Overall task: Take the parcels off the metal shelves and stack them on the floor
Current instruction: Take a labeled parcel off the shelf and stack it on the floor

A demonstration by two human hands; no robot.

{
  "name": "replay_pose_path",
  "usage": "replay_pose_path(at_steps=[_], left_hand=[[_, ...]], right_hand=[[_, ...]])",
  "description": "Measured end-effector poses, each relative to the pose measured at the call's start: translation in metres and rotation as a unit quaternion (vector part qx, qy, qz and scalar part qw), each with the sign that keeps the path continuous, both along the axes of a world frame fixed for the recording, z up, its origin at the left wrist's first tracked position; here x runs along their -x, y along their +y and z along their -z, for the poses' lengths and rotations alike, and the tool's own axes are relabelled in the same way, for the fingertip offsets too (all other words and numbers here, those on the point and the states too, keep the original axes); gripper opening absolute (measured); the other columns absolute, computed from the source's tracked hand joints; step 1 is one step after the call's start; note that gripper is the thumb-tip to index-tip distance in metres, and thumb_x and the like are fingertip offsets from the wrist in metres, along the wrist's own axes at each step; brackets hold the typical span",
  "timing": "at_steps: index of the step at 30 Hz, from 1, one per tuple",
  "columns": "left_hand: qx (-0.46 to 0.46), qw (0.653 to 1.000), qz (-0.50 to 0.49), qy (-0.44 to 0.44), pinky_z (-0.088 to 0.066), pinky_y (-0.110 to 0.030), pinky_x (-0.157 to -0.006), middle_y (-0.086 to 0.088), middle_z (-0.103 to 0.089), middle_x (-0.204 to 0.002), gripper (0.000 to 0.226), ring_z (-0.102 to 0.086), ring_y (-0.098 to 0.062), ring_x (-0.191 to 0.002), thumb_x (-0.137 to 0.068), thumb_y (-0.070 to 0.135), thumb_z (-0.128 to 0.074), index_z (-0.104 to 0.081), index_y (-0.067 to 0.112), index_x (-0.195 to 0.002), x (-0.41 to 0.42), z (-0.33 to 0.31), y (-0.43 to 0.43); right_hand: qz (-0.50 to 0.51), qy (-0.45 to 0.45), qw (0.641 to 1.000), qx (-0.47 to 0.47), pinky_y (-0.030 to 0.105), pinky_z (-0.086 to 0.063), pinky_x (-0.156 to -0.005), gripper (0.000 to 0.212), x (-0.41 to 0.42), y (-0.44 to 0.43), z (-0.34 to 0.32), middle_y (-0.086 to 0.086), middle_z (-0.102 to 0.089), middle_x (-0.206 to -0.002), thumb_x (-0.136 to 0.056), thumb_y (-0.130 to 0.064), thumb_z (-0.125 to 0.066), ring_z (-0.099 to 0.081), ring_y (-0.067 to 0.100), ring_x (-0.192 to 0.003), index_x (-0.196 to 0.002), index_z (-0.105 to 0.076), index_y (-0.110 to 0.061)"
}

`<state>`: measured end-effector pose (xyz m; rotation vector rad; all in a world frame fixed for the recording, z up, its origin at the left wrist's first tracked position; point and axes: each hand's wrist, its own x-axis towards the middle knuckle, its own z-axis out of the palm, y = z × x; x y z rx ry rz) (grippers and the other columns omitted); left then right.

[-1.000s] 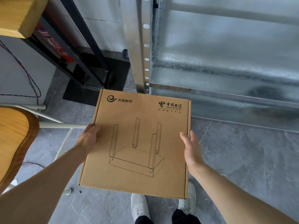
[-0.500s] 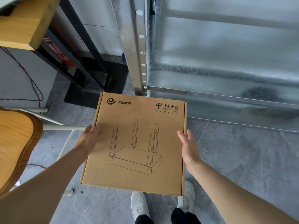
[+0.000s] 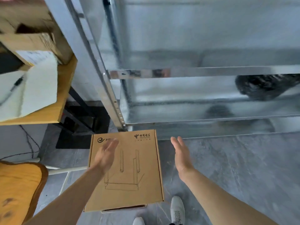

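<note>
The left hand (image 3: 105, 158) hangs open over the cardboard parcel (image 3: 142, 176) and the right hand (image 3: 181, 156) hangs open just off its right edge; half a second ago each gripped a side. The parcel now lies flat, low on the floor (image 3: 235, 168). A dark parcel (image 3: 266, 88) lies up and right on the metal shelves (image 3: 194, 73), long axis along the shelf, nearer the right hand

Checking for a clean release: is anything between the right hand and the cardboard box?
Only bare grey floor, as the head view shows. The right hand is open beside the cardboard box, apart from its right edge.
</note>
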<state>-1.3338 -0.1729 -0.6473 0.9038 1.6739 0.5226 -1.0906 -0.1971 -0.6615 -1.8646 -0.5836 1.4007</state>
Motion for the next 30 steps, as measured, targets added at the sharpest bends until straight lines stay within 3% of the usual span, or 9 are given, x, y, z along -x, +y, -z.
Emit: replay_pose_path(at_steps=[2,6,9,14,19,23,27,30], left_hand=[[-0.015,0.999,0.017,-0.036,-0.033,-0.049,-0.11,-0.002,-0.054,-0.142,0.06,-0.046,-0.027,-0.133,-0.096,0.061,-0.039,-0.051,0.025,-0.142,-0.027,-0.034,0.003],[-0.038,0.996,0.067,-0.054,-0.028,-0.044,-0.114,-0.002,-0.042,-0.153,0.066,-0.039,-0.027,-0.14,-0.094,0.063,-0.04,-0.042,0.024,-0.149,-0.075,-0.091,0.009],[-0.059,0.991,0.099,-0.07,-0.028,-0.042,-0.108,0.001,-0.036,-0.158,0.06,-0.034,-0.024,-0.143,-0.099,0.055,-0.04,-0.037,0.027,-0.152,-0.112,-0.128,0.01],[-0.087,0.981,0.145,-0.098,-0.028,-0.038,-0.106,0.005,-0.041,-0.154,0.053,-0.035,-0.021,-0.143,-0.101,0.048,-0.041,-0.042,0.025,-0.149,-0.178,-0.176,0.005],[-0.113,0.971,0.179,-0.108,-0.028,-0.044,-0.114,0.007,-0.046,-0.15,0.052,-0.039,-0.019,-0.14,-0.1,0.05,-0.043,-0.047,0.026,-0.146,-0.255,-0.222,-0.001],[-0.136,0.96,0.213,-0.118,-0.029,-0.043,-0.113,0.007,-0.047,-0.149,0.052,-0.041,-0.018,-0.139,-0.099,0.049,-0.044,-0.049,0.025,-0.145,-0.334,-0.263,-0.008],[-0.135,0.954,0.234,-0.129,-0.029,-0.048,-0.113,0.007,-0.048,-0.147,0.054,-0.042,-0.021,-0.137,-0.096,0.054,-0.047,-0.05,0.027,-0.143,-0.418,-0.297,-0.02],[-0.145,0.946,0.259,-0.129,-0.029,-0.053,-0.114,0.006,-0.049,-0.146,0.069,-0.044,-0.023,-0.135,-0.082,0.067,-0.049,-0.051,0.03,-0.141,-0.486,-0.323,-0.03]], right_hand=[[0.022,0.003,0.999,-0.026,0.035,-0.02,-0.122,0.065,-0.012,-0.007,-0.035,-0.004,-0.027,-0.168,-0.107,-0.042,-0.048,-0.025,0.017,-0.155,-0.163,-0.023,-0.022],[0.064,-0.013,0.995,-0.074,0.029,-0.025,-0.115,0.062,-0.04,-0.02,-0.091,-0.003,-0.035,-0.164,-0.107,-0.039,-0.049,-0.029,0.017,-0.154,-0.162,-0.029,-0.018],[0.098,-0.025,0.989,-0.105,0.034,-0.023,-0.122,0.065,-0.064,-0.033,-0.124,-0.003,-0.031,-0.167,-0.105,-0.042,-0.051,-0.027,0.016,-0.155,-0.162,-0.03,-0.018],[0.155,-0.013,0.977,-0.149,0.039,-0.02,-0.128,0.069,-0.113,-0.053,-0.174,-0.007,-0.026,-0.169,-0.103,-0.046,-0.054,-0.025,0.013,-0.155,-0.162,-0.028,-0.022],[0.194,-0.014,0.966,-0.171,0.051,-0.022,-0.126,0.078,-0.174,-0.07,-0.224,-0.011,-0.03,-0.167,-0.091,-0.062,-0.054,-0.028,0.015,-0.154,-0.16,-0.033,-0.032],[0.226,0.003,0.952,-0.208,0.046,-0.028,-0.121,0.066,-0.243,-0.081,-0.26,-0.008,-0.034,-0.165,-0.102,-0.049,-0.053,-0.033,0.019,-0.151,-0.161,-0.031,-0.03],[0.246,-0.01,0.94,-0.235,0.05,-0.026,-0.124,0.07,-0.316,-0.096,-0.291,-0.009,-0.038,-0.163,-0.096,-0.055,-0.055,-0.033,0.018,-0.151,-0.159,-0.034,-0.032],[0.269,-0.014,0.93,-0.251,0.048,-0.026,-0.124,0.067,-0.383,-0.11,-0.314,-0.007,-0.036,-0.164,-0.102,-0.048,-0.054,-0.034,0.019,-0.151,-0.161,-0.03,-0.028]])
